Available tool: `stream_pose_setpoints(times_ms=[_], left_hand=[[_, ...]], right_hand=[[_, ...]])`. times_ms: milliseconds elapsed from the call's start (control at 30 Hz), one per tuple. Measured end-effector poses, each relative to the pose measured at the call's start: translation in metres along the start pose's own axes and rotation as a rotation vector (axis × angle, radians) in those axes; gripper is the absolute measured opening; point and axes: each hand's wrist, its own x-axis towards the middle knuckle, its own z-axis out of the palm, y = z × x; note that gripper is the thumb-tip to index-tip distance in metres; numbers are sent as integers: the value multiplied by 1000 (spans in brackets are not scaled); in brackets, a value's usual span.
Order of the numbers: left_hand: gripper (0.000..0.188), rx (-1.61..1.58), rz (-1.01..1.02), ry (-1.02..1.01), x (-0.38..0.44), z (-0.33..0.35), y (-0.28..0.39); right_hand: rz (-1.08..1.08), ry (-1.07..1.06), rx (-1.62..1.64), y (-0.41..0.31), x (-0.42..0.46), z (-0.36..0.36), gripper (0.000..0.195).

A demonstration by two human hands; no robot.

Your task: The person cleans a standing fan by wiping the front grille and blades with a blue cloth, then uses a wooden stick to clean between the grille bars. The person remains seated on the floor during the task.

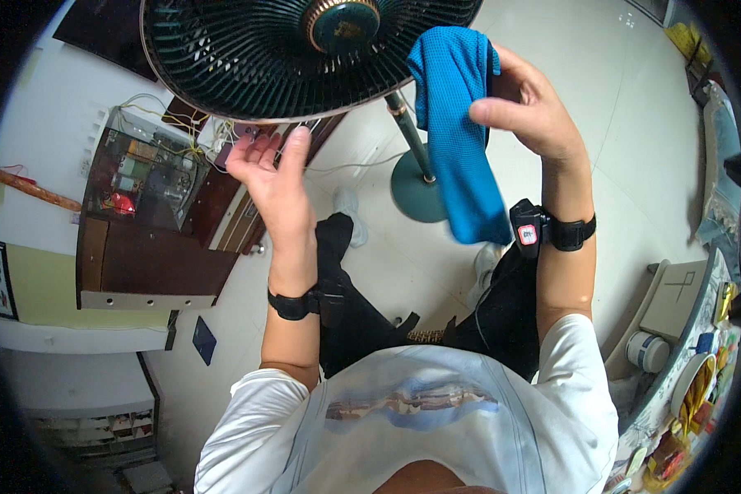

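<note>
A dark green pedestal fan (346,28) with a wire grille fills the top of the head view, its pole (414,136) running down to a round base (417,188) on the floor. A blue mesh-textured cloth (460,136) hangs in folds from my right hand (525,105), pinched between thumb and fingers at the fan's right rim. My left hand (278,179) is just below the lower left rim, palm up with fingers apart and nothing in it. Whether its fingertips touch the rim, I cannot tell.
A glass-and-wood cabinet (160,234) with tangled cables (204,139) stands at left. A thin cord (352,167) crosses the floor near the fan base. At lower right, a marble-patterned table (667,383) bears food packets, and a white tub (647,352) is beside it. A sofa (716,167) stands far right.
</note>
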Motion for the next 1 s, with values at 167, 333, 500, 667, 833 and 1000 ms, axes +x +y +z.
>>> stream_pose_setpoints(times_ms=[167, 333, 500, 667, 833, 1000], left_hand=[[103, -445, 17, -315, 52, -5, -2], [90, -419, -3, -433, 99, -13, -9], [95, -240, 77, -444, 81, 3, 22], [102, -66, 223, -307, 56, 44, 53], [115, 85, 303, -339, 45, 56, 57], [122, 120, 183, -377, 36, 59, 72]], right_hand=[[105, 316, -292, -1, 0, 19, 61], [-209, 406, -765, 6, 14, 61, 36], [-445, 569, -1014, 9, 35, 80, 41], [-305, 706, -1017, 55, 39, 40, 36], [-216, 714, -851, 51, 32, 46, 35], [-430, 694, -888, 29, 43, 67, 45]])
